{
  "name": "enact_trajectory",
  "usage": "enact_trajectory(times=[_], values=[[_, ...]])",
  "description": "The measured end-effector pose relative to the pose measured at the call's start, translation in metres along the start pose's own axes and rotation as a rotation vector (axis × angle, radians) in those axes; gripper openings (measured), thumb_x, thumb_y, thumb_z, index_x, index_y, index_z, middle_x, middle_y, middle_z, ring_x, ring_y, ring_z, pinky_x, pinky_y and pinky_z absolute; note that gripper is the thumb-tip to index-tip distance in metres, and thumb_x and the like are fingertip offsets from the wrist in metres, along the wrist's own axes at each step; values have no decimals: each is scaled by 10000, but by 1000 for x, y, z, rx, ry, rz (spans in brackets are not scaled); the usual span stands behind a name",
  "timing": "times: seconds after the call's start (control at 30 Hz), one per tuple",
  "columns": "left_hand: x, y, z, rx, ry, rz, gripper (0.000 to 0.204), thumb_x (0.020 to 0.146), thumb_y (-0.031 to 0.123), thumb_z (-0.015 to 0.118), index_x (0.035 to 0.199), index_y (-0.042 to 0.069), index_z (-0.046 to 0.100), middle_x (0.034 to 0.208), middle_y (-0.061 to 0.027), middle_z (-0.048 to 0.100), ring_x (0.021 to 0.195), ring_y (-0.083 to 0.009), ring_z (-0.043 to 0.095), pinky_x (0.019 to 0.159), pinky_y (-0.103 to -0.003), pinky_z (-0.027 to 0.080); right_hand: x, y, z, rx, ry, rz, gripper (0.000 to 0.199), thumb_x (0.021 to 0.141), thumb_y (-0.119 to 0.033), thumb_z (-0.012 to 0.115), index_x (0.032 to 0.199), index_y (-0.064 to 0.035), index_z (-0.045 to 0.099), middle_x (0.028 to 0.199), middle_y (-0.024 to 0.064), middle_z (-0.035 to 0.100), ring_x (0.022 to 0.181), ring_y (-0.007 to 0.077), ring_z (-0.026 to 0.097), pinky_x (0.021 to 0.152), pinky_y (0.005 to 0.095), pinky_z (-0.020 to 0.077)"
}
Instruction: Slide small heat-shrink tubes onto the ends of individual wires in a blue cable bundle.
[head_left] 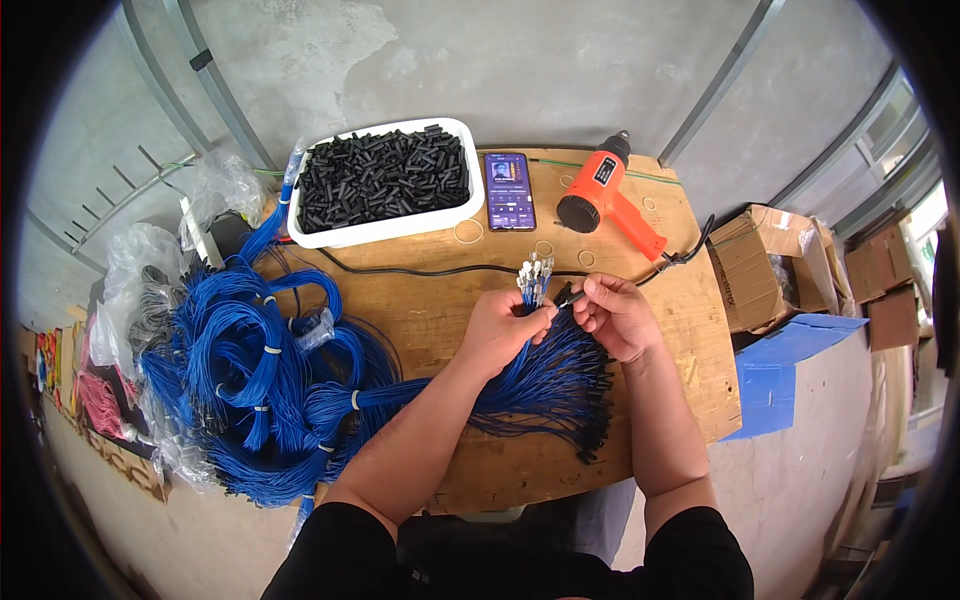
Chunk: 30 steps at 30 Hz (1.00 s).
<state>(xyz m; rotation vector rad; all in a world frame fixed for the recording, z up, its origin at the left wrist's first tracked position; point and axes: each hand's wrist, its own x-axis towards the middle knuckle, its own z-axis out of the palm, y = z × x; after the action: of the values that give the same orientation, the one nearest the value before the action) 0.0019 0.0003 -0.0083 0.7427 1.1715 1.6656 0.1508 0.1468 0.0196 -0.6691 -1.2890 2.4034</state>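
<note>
My left hand point(503, 328) is closed around a bunch of blue wires point(525, 365). Bare metal terminals point(536, 272) stick up above its thumb and fingers. Close beside it, my right hand point(618, 316) pinches a small black sleeve point(568, 297) between thumb and fingers, near the edge of the bunch. Whether that sleeve sits on a wire end is too small to tell. Below both hands many wires fan out over the table, their ends capped with black sleeves point(592, 425).
A white tub point(350, 236) full of short black sleeves stands at the back. Right of it are a phone point(511, 192) and an orange heat gun point(612, 195) with a black cord. Coiled blue wire bundles point(245, 350) cover the table's left. Cardboard boxes point(765, 265) stand beyond its right edge.
</note>
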Motion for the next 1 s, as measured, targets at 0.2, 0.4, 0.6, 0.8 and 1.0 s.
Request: enact_trajectory(times=[0.2, 0.4, 0.6, 0.8, 1.0], values=[[0, -1, -1, 4, 16, -4, 119, 905, 71, 687, 900, -46, 667, 724, -43, 624, 602, -91, 558, 545, -239, 448, 1, 2, 3, 2, -26, 20, 198, 963, -177, 652, 992, 19, 665, 777, 77, 706, 625, 131, 666, 531, 208, 538], [1, -1, -2, -3, -4, -29, 118, 886, 25, 701, 966, -52, 660, 787, -81, 646, 650, -129, 591, 597, -262, 481, 1, 3, 2, -15, -24, 17, 193, 962, -159, 648, 1009, 27, 666, 786, 89, 711, 639, 144, 680, 542, 219, 560], [0, 0, -1, 34, 1, -7, 121, 881, 19, 710, 966, -51, 660, 767, -74, 647, 644, -127, 593, 595, -260, 482, 0, 2, 3, -21, -36, 20, 187, 962, -147, 644, 1016, 31, 666, 798, 98, 715, 655, 151, 690, 561, 227, 576], [2, -1, -2, 47, 7, -18, 115, 883, 19, 709, 961, -48, 661, 774, -73, 651, 647, -125, 595, 596, -259, 485, -1, 0, 3, 6, -52, 31, 170, 955, -129, 647, 1017, 27, 669, 811, 101, 720, 662, 150, 695, 567, 231, 582], [1, 0, -1, 34, 0, -15, 109, 882, 19, 712, 957, -43, 661, 780, -76, 655, 652, -126, 599, 598, -259, 487, -1, -1, 2, 2, -61, 54, 149, 948, -115, 649, 1007, 21, 671, 818, 105, 723, 653, 150, 696, 575, 234, 586]])
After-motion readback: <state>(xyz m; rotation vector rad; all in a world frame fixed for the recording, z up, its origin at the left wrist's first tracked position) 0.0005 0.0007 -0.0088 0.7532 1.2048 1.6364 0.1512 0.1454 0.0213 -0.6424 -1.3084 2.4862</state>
